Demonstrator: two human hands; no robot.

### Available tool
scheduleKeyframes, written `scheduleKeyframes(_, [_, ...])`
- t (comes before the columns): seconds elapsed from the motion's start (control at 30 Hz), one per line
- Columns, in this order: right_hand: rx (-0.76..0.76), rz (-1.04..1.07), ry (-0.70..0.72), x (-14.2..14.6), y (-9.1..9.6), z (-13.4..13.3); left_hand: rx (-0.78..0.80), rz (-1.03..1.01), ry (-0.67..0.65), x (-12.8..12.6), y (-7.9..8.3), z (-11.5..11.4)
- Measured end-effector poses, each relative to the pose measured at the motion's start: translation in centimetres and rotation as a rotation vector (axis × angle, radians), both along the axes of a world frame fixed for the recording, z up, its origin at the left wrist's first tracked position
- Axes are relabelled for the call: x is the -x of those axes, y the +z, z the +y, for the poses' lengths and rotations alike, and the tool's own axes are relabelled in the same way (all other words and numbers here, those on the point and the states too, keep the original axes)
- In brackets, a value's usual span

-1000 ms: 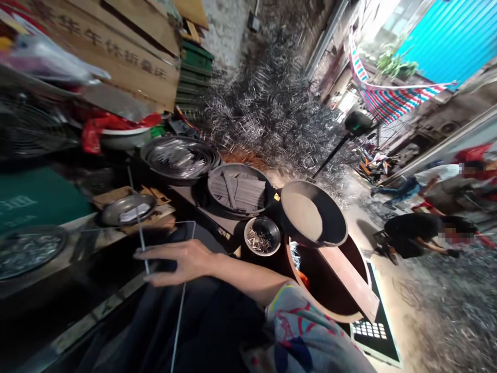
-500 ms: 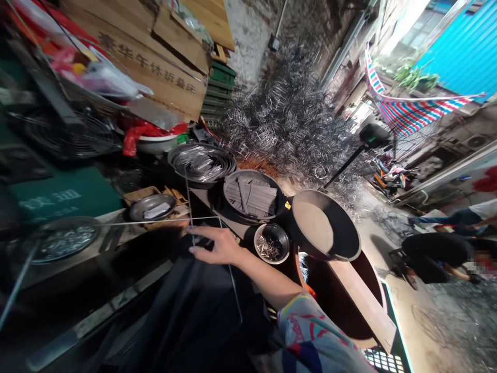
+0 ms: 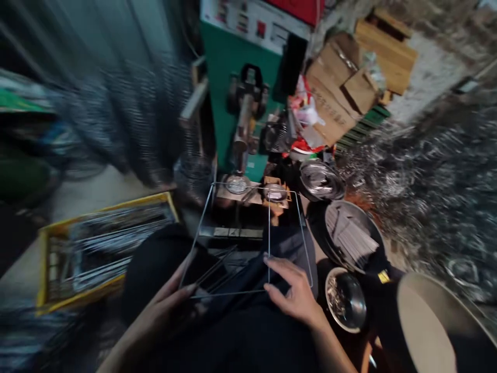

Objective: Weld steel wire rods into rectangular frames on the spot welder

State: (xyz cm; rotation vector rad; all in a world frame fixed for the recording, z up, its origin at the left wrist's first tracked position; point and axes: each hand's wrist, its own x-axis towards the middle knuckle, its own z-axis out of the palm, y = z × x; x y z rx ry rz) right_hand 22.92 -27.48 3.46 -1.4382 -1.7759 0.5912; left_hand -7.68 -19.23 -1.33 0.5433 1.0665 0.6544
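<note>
Far back, one green machine (image 3: pixel 223 124) is standing, one cardboard box (image 3: pixel 330 98) sitting to its right. Now the near side, where one thin wire frame (image 3: pixel 269 233) is stretching over a dark-clothed lap (image 3: pixel 240 331)! Left hand (image 3: pixel 169 298) is grasping the near left corner, slightly blurred; right hand (image 3: pixel 293 290) is pinching a lengthwise wire, most of the frame reaching to the far side of both. Whether it's being one bent piece or two overlapping, I'm struggling to tell. Off left, one yellow crate (image 3: pixel 43 264) is holding wire pieces (image 3: pixel 104 254), too many to count. Over right, one pan (image 3: pixel 370 223) is carrying flat strips (image 3: pixel 351 235), and nearer, one bowl (image 3: pixel 357 305) is holding small metal bits (image 3: pixel 334 298), also defying a count.
</note>
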Motion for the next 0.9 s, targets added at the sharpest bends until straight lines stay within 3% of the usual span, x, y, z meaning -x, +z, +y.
scheduleKeyframes(0.17, [0.008,-0.119,0.171,2.6,-1.0,2.2,-0.131,0.008,0.051,1.0,0.0,0.4])
scheduleKeyframes(0.43, [0.077,-0.207,0.255,3.7,-1.8,3.2,-0.092,-0.086,-0.016,1.1,-0.4,-0.1])
scheduleKeyframes(0.53, [0.134,-0.273,0.183,2.5,-2.1,2.8,-0.101,-0.118,-0.075,0.8,-0.6,-0.2])
scheduleKeyframes(0.73, [0.132,-0.312,-0.137,-1.3,-2.7,0.9,-0.095,-0.114,-0.069,0.5,-0.3,-0.4])
scheduleKeyframes(0.8, [0.111,-0.296,-0.128,-1.3,-2.6,0.8,-0.095,-0.122,-0.076,0.3,-0.3,-0.2])
scheduleKeyframes(0.9, [0.106,-0.266,0.018,0.4,-2.3,1.2,-0.114,-0.144,-0.072,0.0,-0.2,-0.1])
